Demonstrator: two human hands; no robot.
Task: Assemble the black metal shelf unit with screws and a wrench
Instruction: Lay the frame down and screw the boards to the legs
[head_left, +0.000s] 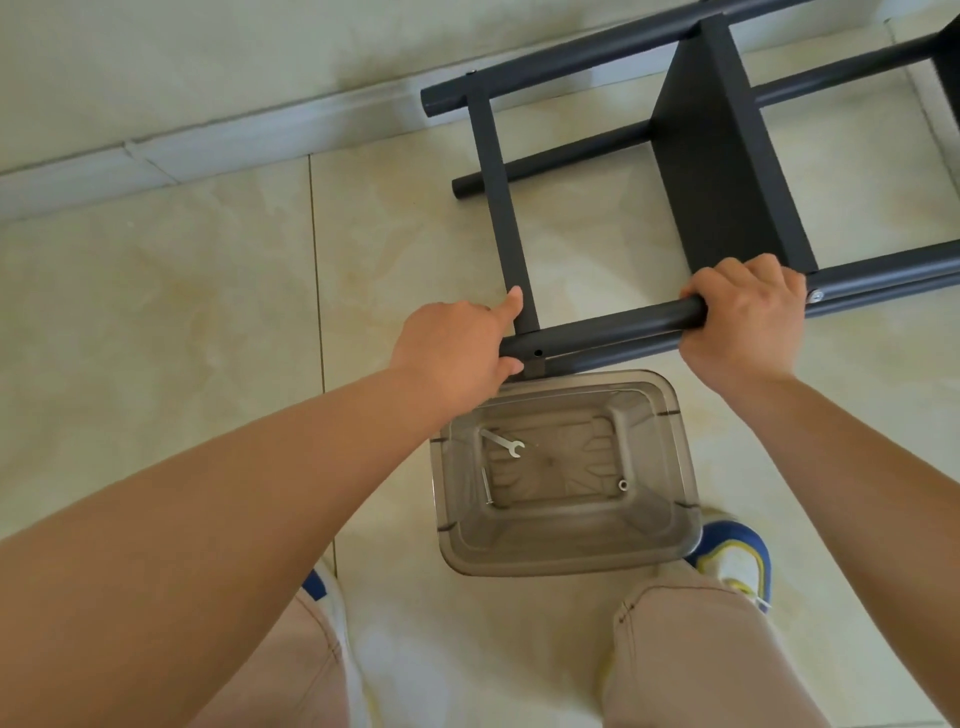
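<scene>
Two hands grasp the black round metal post (613, 332): left hand (457, 348) at its end, right hand (743, 327) clenched midway; the empty screw hole (538, 353) beside the left fingers could slip out of line.

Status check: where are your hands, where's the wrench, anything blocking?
Left hand grips the tube end, forefinger on the crossbar; right hand wraps the same tube. Wrench and bolt lie in the clear bin. Bin sits directly under the tube.
</scene>
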